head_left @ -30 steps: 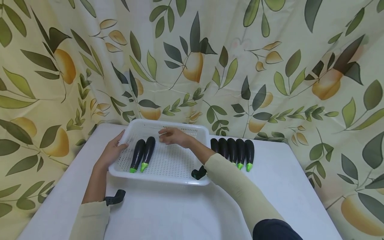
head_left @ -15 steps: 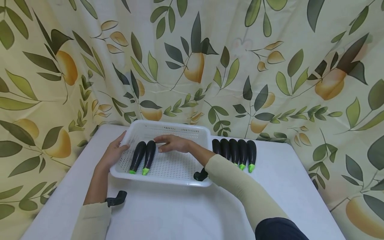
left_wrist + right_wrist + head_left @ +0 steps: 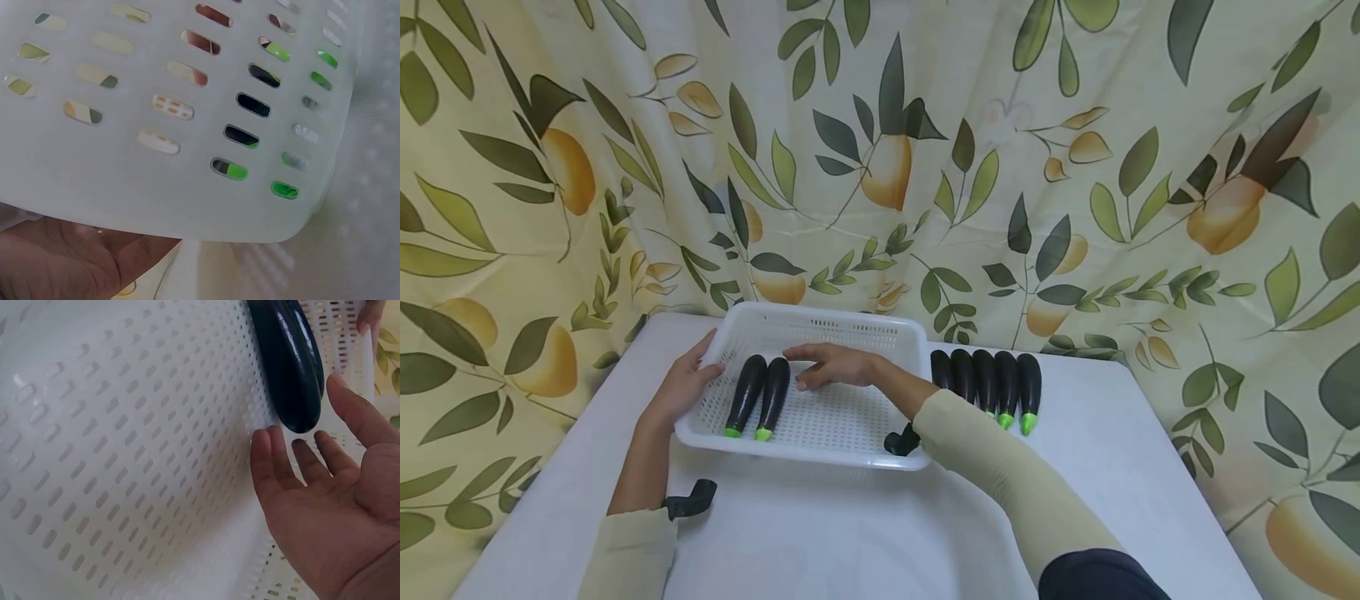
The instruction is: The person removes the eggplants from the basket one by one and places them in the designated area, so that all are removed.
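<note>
White plastic basket (image 3: 842, 417), gripped at nine o'clock by your left hand (image 3: 679, 388), holds two eggplants (image 3: 772, 396) on that side, your right hand (image 3: 835, 365) relaxed and holding nothing just beside them, with five eggplants (image 3: 984, 377) apparently left on the bench (image 3: 820, 533) at three o'clock.

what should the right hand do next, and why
Probably curl the right hand round the rounded end of the nearer eggplant in the basket: the hand is open, holds nothing and is right by that end, while the left hand grips the basket's side, which should help keep it steady.
</note>
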`<state>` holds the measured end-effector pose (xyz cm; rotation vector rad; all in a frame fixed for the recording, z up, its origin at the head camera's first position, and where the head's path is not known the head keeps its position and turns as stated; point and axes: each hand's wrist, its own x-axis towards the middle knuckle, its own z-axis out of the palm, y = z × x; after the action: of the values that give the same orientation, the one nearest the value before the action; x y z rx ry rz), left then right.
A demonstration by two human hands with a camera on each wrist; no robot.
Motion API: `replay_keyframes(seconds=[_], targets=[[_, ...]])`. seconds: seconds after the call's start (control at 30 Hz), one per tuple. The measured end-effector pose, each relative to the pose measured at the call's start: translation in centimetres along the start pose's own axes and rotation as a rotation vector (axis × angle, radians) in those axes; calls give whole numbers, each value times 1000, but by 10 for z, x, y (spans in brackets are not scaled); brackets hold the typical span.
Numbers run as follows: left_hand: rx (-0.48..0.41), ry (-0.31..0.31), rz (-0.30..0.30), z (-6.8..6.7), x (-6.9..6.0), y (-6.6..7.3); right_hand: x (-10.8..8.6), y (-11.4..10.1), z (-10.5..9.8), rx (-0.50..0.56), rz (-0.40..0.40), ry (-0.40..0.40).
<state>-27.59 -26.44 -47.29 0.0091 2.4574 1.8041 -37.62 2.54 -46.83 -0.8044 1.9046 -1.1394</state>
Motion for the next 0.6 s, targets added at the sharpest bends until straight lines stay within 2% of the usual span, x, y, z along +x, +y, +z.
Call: replay_keyframes(seconds=[0.1,0.3,0.6], targets=[[3,-4,-3,-1,1,-1,0,-1,0,-16,7,-9],[8,4,-9,-1,-1,1,-1,0,-1,-5,39,48],[5,-1,-8,-1,-2,4,-2,-3,1,101,68,73]])
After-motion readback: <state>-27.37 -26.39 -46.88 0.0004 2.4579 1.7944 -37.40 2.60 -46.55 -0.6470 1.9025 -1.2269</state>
